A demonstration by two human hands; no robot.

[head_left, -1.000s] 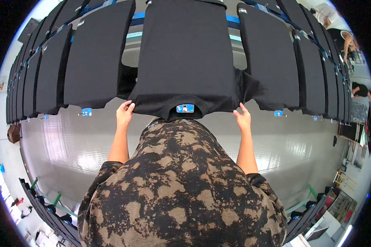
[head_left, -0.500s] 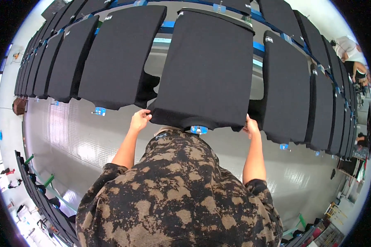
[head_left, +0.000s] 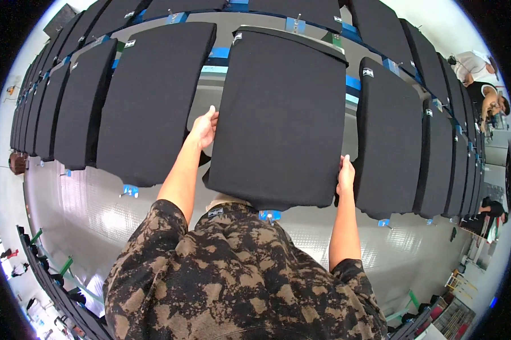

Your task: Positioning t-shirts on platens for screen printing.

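Observation:
A black T-shirt (head_left: 284, 119) lies stretched flat over a board directly in front of me, its near edge hanging close to my waist. My left hand (head_left: 204, 129) is against the shirt's left side, about halfway up; its thumb points away from me and the fingers are slightly bent at the edge. Lower down on the other side, my right hand (head_left: 346, 175) has its fingers closed at the shirt's right edge, with dark cloth beneath them. The board's underside and part of the fingers are hidden.
Black shirts on boards flank mine, one at left (head_left: 153, 107) and one at right (head_left: 390, 136), in a long curved row. A blue clamp (head_left: 269, 215) shows under the near edge. Another person (head_left: 489, 105) is at the far right. Another rack (head_left: 57, 277) stands behind at lower left.
My left hand has moved from the shirt's near left corner up along its side. My right hand stays at the right edge, slightly farther up it. The shirt's near edge now hangs smoother.

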